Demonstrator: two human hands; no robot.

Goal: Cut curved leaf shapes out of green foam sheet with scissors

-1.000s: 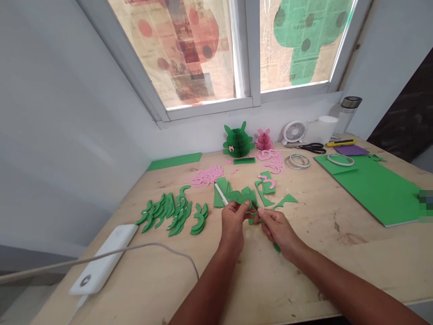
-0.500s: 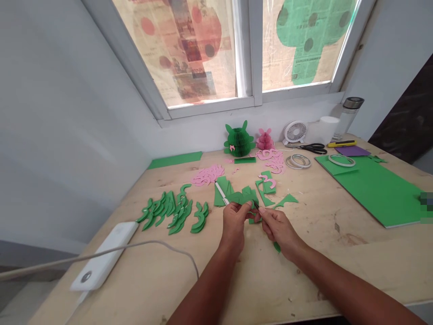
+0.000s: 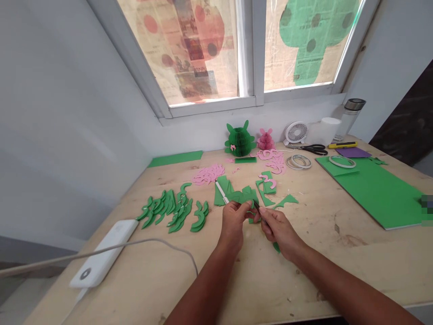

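Note:
In my left hand point(image 3: 234, 225) a piece of green paper point(image 3: 244, 195) is pinched between thumb and fingers. My right hand point(image 3: 280, 229) is closed around a dark, narrow tool that looks like small scissors point(image 3: 256, 206), its tip against the paper's right edge. Most of that tool is hidden by the fingers. Just left of the paper lies a slim white pen-like tool point(image 3: 222, 192). Green offcuts point(image 3: 264, 194) surround the hands, with a pink curved cutout point(image 3: 269, 181) on top. Stacked green wavy cutouts point(image 3: 199, 217) lie to the left.
Pink cutouts point(image 3: 209, 174) lie behind. Farther back stand a green paper figure point(image 3: 240, 141), a pink one point(image 3: 265, 140) and a small fan point(image 3: 296, 132). Tape rolls point(image 3: 299, 161), black scissors point(image 3: 314, 149) and green sheets point(image 3: 375, 194) are right. A white power bank point(image 3: 104, 253) and cable point(image 3: 149, 242) are left.
The view has shifted very slightly. Both hands stay nearly in place at the green paper, with the dark tool still at its edge.

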